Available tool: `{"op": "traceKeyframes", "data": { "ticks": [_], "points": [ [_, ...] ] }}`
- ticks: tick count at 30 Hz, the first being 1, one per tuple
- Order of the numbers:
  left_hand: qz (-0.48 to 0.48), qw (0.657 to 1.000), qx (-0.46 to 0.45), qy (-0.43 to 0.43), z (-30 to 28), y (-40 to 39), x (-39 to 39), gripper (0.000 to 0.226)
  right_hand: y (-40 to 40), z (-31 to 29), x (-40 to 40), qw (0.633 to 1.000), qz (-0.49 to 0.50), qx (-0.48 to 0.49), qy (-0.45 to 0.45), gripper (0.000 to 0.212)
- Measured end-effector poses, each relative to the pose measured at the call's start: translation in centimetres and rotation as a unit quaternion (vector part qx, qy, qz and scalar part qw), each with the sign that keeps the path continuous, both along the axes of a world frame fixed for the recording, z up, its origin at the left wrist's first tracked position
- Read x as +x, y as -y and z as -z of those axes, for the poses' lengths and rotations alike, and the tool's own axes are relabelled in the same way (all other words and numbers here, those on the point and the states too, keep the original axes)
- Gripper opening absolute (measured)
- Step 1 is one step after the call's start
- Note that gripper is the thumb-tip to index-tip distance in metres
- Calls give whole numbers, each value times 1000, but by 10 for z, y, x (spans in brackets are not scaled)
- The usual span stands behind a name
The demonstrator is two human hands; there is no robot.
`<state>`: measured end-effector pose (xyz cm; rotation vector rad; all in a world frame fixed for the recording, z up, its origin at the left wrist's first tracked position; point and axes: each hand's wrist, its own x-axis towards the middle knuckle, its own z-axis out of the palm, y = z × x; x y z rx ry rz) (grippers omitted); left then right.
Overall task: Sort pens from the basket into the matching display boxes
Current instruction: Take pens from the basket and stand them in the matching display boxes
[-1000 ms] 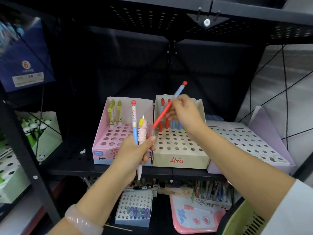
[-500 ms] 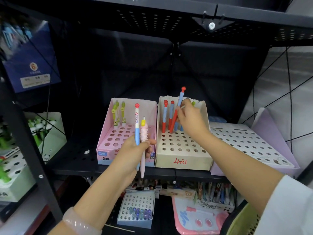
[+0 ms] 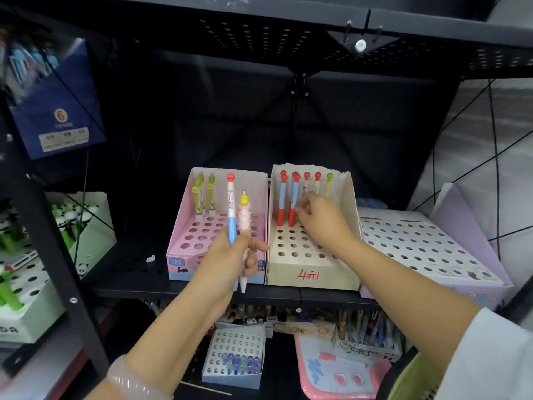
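Here the left hand (image 3: 230, 255) grips two pens upright in front of the pink display box (image 3: 184, 241): a blue and white pen (image 3: 230, 215) with a red ball on top, and a pink ribbed pen (image 3: 244, 226) with a yellow piece near its top. The tip of the pink pen sticks out below the fist.

The right hand (image 3: 323, 220) reaches into the beige display box (image 3: 311, 272), which stands just beside the pink one on the black shelf (image 3: 129, 264). Its fingers are curled at the lower part of the red and blue pens (image 3: 292, 203) that stand in the back rows of holes. If they pinch a pen or only touch it, I cannot tell. More pens with red caps and one with a green cap stand in the same back row.

Three green pens (image 3: 202, 194) stand at the back of the pink box. To the right is a wide lilac display box (image 3: 450, 215) with many holes. The rim of a green basket (image 3: 412, 379) shows at the bottom right.
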<state>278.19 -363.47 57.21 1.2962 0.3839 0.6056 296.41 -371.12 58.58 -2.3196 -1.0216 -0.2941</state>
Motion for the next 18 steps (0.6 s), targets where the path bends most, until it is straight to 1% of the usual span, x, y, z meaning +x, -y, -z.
{"op": "traceKeyframes", "data": {
  "ticks": [1,2,3,4,5,6,8,11,13,15,18],
  "points": [
    [2,1000,8,-3,0,0,1,11,1,-4,-3,999,1,34,-16,11],
    [7,1000,15,-5,0,1,3,10,2,-9,-6,996,-17,69,-55,11],
    [12,1000,21,-6,0,2,6,8,2,-15,-12,986,-56,101,-117,11],
    [15,1000,24,-7,0,3,9,8,4,-21,-19,969,-106,121,-187,12],
    [19,999,28,-6,-1,5,12,9,6,-26,-26,950,-153,120,-242,15],
    [24,999,34,-5,-2,8,16,11,9,-30,-33,935,-194,106,-277,19],
    [38,998,44,-4,-4,15,24,14,15,-32,-40,910,-245,91,-322,21],
    [53,998,40,-11,-8,27,33,10,28,-34,-36,895,-243,135,-350,17],
    [56,998,20,-19,-12,35,40,7,40,-40,-25,887,-217,204,-353,20],
    [57,997,21,-38,-15,42,49,10,55,-49,-7,878,-166,295,-339,21],
    [58,994,67,-61,-15,50,64,14,78,-63,27,875,-68,391,-277,19]
  ]
}}
